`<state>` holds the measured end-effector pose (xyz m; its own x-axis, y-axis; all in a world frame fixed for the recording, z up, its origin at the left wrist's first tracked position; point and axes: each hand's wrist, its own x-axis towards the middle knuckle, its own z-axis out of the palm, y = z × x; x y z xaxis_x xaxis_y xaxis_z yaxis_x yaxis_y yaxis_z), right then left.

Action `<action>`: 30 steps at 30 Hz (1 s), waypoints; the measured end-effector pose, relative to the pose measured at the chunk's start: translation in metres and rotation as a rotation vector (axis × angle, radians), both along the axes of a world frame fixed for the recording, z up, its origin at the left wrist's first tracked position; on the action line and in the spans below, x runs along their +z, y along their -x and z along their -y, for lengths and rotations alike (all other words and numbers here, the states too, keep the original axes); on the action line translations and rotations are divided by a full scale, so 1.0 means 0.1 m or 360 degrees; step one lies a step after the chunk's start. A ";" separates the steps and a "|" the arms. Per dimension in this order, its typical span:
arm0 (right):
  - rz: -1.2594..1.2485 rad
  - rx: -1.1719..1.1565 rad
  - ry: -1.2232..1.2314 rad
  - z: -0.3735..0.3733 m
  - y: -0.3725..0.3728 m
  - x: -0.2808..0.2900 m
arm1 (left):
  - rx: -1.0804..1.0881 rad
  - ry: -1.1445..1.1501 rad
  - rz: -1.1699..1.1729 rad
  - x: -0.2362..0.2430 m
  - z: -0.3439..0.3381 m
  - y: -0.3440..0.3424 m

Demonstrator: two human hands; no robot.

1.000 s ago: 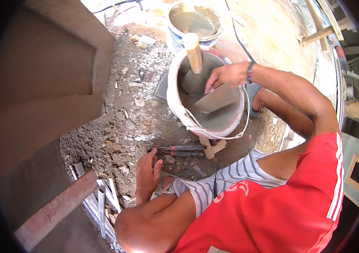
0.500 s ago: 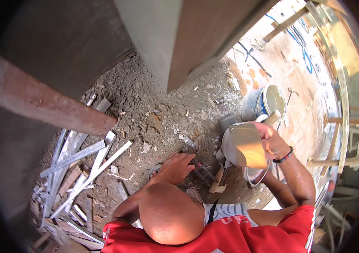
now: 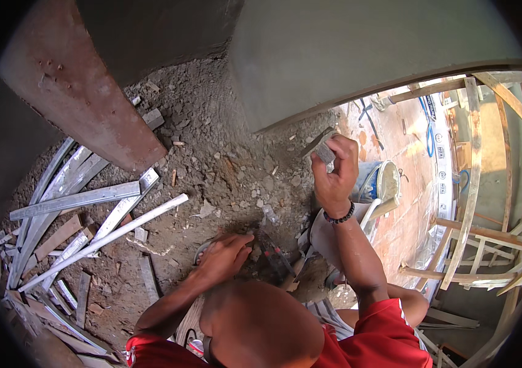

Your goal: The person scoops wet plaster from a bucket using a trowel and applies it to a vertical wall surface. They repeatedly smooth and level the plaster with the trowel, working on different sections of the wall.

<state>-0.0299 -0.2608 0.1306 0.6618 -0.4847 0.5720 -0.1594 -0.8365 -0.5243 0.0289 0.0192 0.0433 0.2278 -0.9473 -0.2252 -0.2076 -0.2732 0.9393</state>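
Observation:
My right hand (image 3: 336, 178) is raised beside the grey plastered wall (image 3: 359, 67). Its fingers are closed round a flat finishing trowel (image 3: 316, 142), seen nearly edge-on, with a grey block-like part between thumb and fingers. Below my right forearm stands a white bucket (image 3: 324, 239), partly hidden by the arm. Over the rubble my left hand (image 3: 224, 254) is bent at the wrist, its fingers loosely stretched, with nothing visible in it. A dark tool with red marks (image 3: 273, 253) lies between that hand and the bucket.
A blue-and-white bucket (image 3: 386, 181) stands past the white one. Metal strips and a white bar (image 3: 114, 239) are piled at left, under a reddish-brown board (image 3: 83, 86). Grey rubble (image 3: 212, 178) covers the ground. Timber framing (image 3: 472, 184) rises at right.
My right hand has moved up and left with the trowel, from above the white bucket to the wall. The view has shifted. My left hand stays low with its fingers stretched.

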 end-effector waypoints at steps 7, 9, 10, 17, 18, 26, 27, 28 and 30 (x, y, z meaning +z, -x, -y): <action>0.0111 -0.0020 0.0344 0.19 -0.24 -0.15 | 0.0311 0.0363 0.0178 -0.25 -0.13 0.00; 0.0142 -0.0040 0.0380 0.21 -0.30 -0.13 | 0.0355 0.0394 0.0199 -0.31 -0.14 0.01; 0.0155 -0.0065 0.0386 0.23 -0.33 -0.13 | 0.0372 0.0402 0.0196 -0.33 -0.14 0.01; 0.0116 -0.0217 0.0385 0.38 -0.48 -0.49 | 0.0404 0.0410 0.0219 -0.39 -0.14 0.03; 0.0022 -0.0252 0.0407 0.37 -0.46 -0.55 | 0.0392 0.0407 0.0222 -0.40 -0.15 0.03; 0.0428 -0.0292 -0.0088 0.18 -0.27 -0.26 | 0.0464 0.0448 0.0163 -0.48 -0.19 0.04; 0.0504 -0.0303 -0.0077 0.20 -0.32 -0.20 | 0.0436 0.0412 0.0164 -0.49 -0.19 0.04; 0.0549 -0.0325 -0.0171 0.21 -0.39 -0.18 | 0.0428 0.0414 0.0156 -0.49 -0.18 0.04; 0.0463 -0.0392 -0.0133 0.19 -0.53 -0.23 | 0.0421 0.0425 0.0148 -0.49 -0.18 0.05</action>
<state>0.0230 -0.2799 0.1079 0.3359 -0.6617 0.6703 -0.1845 -0.7441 -0.6421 0.0238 0.0375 -0.0058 0.4800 -0.8756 0.0547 -0.2504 -0.0770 0.9651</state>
